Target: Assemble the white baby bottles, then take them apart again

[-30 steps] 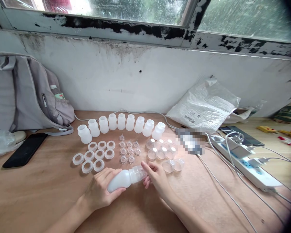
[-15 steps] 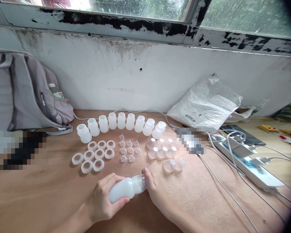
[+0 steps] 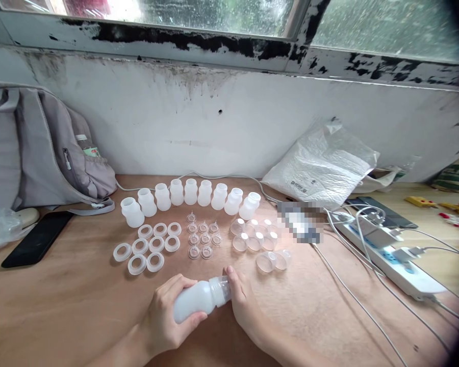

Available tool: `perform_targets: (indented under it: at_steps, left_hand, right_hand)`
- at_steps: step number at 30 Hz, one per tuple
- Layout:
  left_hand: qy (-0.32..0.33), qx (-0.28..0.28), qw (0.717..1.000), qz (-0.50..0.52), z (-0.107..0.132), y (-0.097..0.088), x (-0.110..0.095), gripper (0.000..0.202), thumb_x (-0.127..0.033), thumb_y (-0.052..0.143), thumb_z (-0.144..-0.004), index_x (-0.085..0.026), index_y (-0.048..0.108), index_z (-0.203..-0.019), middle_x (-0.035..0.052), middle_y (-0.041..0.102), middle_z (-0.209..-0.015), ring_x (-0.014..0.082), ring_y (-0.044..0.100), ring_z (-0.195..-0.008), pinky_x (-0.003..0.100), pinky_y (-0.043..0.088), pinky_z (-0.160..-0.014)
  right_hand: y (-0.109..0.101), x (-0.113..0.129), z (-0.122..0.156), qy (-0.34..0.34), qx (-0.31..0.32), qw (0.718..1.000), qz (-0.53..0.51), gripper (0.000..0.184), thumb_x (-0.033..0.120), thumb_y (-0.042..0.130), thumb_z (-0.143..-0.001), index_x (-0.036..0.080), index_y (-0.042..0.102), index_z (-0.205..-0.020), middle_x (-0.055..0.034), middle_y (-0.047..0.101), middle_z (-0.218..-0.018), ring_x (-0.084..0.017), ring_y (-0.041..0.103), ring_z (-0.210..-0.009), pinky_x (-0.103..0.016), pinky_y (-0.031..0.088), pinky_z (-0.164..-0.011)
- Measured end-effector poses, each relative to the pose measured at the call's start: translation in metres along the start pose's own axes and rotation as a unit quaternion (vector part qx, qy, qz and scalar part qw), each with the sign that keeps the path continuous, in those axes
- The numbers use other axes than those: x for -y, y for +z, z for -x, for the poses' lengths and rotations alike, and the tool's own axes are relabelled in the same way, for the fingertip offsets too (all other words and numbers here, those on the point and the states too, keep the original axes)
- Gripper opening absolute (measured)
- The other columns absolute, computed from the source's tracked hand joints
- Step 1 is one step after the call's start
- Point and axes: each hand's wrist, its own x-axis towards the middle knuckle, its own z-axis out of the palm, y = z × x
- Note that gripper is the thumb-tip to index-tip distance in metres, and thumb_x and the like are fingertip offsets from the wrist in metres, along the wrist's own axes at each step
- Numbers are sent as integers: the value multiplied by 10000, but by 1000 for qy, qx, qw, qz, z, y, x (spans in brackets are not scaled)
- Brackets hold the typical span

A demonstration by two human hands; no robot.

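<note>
A frosted white baby bottle lies sideways in front of me. My left hand wraps round its body, thumb below and fingers above. At the other end sits a clear cap, and my right hand is closed on it, thumb over the end; its other fingers are mostly hidden. Beyond my hands lie several translucent collar rings on the left, several clear nipples in the middle and several clear domed caps on the right. Behind them, frosted open bottles stand in an arc.
A black phone and a grey backpack are at the left. On the right are a white plastic bag, a power strip with plugs, and white cables running across the wooden table. A wall stands behind.
The bottle and both hands stay almost in place. The clear cap sits slightly closer to the bottle's body, and my right hand has shifted a little with it.
</note>
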Motion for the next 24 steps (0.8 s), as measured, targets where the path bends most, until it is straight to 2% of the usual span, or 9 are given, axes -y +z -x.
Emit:
perform_targets:
  at_steps: [5,9,12,13,15,18,21,22,24]
  left_hand:
    - [-28,1,999,16,-8,-5,2,288,-320,579,-698,-186,526,-948,57,606,-842,182,578,-740,302,474,-667]
    - [-68,56,994,65,-15,-14,1,327,-368,536,-746,-207,536,-1031,53,620,-949,184,577,-830,292,464,-721]
    - [-108,65,982,139,-15,-19,7,362,-434,511,-754,-182,561,-1009,44,638,-891,172,585,-760,262,464,-655]
    - [-123,44,978,165,-15,-21,12,389,-466,502,-750,-164,571,-985,45,641,-843,168,585,-716,253,461,-617]
    - [-154,-48,962,222,-16,-30,26,459,-521,470,-750,-133,571,-973,57,638,-797,171,586,-683,247,453,-577]
    - [-200,-275,884,321,-24,-55,50,531,-578,395,-765,-132,544,-1013,77,639,-832,186,602,-721,250,466,-565]
    - [-177,-423,812,361,-32,-87,73,458,-535,504,-725,-173,548,-1002,53,627,-904,169,595,-822,249,478,-693]
    - [-165,-442,809,351,-33,-97,80,428,-488,566,-697,-184,549,-998,46,622,-935,170,585,-866,256,472,-737]
    - [-143,-457,825,301,-33,-113,94,417,-416,642,-643,-182,553,-977,46,611,-975,183,567,-926,281,450,-809]
  right_hand:
    - [-3,6,-8,47,84,993,-66,459,517,300,-835,196,351,-510,31,374,-468,-105,356,-440,-240,290,-436]
    - [-5,10,-10,84,133,980,-125,580,558,172,-843,199,339,-420,20,350,-378,-97,347,-378,-246,284,-426]
    - [-4,9,-11,91,156,965,-191,581,587,179,-828,184,398,-471,20,402,-398,-79,349,-344,-228,256,-384]
    - [-3,9,-12,92,162,960,-210,562,590,202,-824,176,435,-524,26,418,-412,-74,352,-335,-218,245,-371]
    - [-3,9,-13,96,168,954,-230,504,586,259,-818,166,488,-660,43,432,-436,-68,364,-329,-199,233,-351]
    - [-4,10,-15,105,165,953,-231,465,588,321,-798,158,495,-771,58,423,-454,-68,377,-335,-182,229,-326]
    - [-5,11,-17,105,163,953,-232,449,591,367,-775,159,486,-778,67,410,-462,-66,375,-336,-176,244,-312]
    - [-5,11,-17,102,163,954,-230,440,588,382,-768,160,483,-770,72,403,-458,-64,368,-331,-174,244,-308]
    - [-4,11,-17,95,166,957,-218,421,577,402,-763,163,478,-745,77,394,-445,-62,359,-323,-173,236,-302]
